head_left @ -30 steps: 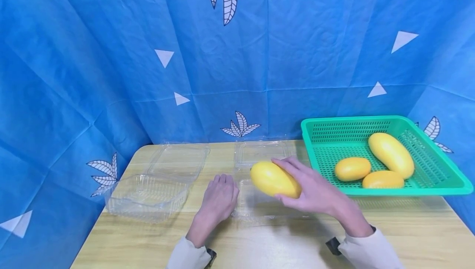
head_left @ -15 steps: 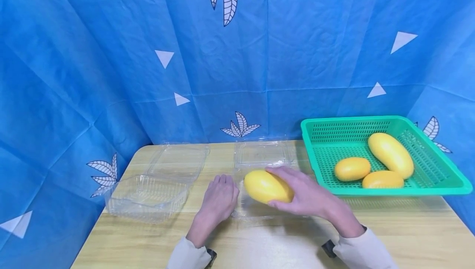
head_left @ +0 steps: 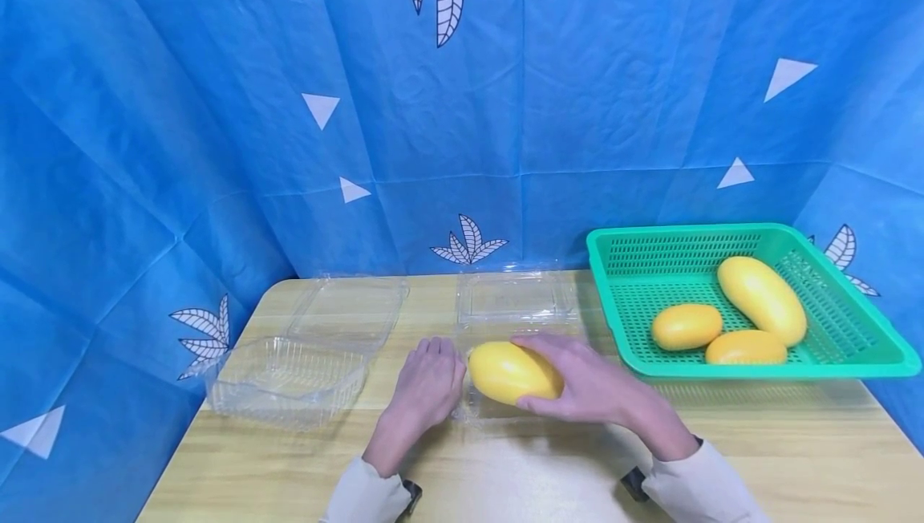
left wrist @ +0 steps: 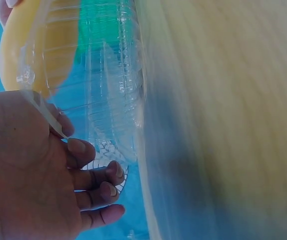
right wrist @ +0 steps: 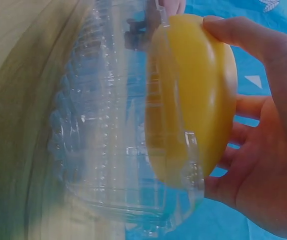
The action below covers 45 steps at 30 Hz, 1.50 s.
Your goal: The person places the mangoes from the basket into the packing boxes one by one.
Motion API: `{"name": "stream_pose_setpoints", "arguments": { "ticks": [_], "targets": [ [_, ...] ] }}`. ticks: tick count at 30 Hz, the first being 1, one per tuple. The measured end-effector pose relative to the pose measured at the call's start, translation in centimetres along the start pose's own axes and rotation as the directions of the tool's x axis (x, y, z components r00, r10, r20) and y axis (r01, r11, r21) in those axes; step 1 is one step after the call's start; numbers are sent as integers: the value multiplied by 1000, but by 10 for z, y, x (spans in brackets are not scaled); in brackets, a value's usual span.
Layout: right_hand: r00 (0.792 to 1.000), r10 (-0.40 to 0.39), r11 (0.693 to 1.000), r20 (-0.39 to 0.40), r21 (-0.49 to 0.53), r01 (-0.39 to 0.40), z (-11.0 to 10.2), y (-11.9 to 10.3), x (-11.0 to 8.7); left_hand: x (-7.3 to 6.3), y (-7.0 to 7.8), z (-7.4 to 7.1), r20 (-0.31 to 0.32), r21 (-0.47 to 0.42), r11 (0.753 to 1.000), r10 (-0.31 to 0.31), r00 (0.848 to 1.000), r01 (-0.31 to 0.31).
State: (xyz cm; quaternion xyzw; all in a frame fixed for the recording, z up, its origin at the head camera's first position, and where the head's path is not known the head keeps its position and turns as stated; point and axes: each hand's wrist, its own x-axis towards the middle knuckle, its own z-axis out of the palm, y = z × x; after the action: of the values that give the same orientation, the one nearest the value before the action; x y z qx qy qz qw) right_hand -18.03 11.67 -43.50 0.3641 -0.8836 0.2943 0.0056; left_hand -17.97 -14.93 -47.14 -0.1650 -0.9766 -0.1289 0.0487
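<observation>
A plump yellow mango [head_left: 514, 375] is gripped by my right hand [head_left: 588, 383], thumb on its near side and fingers round the far side. In the right wrist view the mango [right wrist: 196, 95] is at the mouth of a clear plastic clamshell box [right wrist: 108, 150], its lower side below the rim. The box's lid [head_left: 516, 296] lies folded back behind it. At the left side of this box is my left hand [head_left: 427, 383]. The left wrist view shows the box's rim [left wrist: 51, 117] pinched between that hand's thumb and fingers.
On the left stands a second open clamshell box [head_left: 285, 395], its lid [head_left: 350, 306] laid back. A green perforated basket [head_left: 794, 371] at the right holds three yellow fruits, one long mango [head_left: 761, 298] among them. Behind the wooden table [head_left: 534, 483] hangs a blue curtain [head_left: 577, 106].
My right hand has moved left and downward with the mango, bringing it into the mouth of the middle box. My left hand has stayed at the box's rim.
</observation>
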Motion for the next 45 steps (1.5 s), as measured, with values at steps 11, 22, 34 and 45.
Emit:
{"name": "stream_pose_setpoints", "arguments": {
  "ticks": [11, 22, 34, 45],
  "targets": [
    [999, -15, 1000, 45, 5, 15, 8, 4, 1, 2, 0, 1, 7, 2, 1000, -7, 1000, 7],
    [993, 20, 1000, 115, -2, -20, 11, 1, 0, 1, 0, 0, -10, -12, 1000, -20, 1000, 20],
    [978, 70, 997, 197, -21, -68, 20, -2, -1, 1, 1, 1, -16, -23, 999, -23, 1000, 23],
    [973, 85, 996, 213, -12, -84, 25, -4, 0, 0, 1, 1, -30, 7, 1000, -12, 999, 12]
  ]
}}
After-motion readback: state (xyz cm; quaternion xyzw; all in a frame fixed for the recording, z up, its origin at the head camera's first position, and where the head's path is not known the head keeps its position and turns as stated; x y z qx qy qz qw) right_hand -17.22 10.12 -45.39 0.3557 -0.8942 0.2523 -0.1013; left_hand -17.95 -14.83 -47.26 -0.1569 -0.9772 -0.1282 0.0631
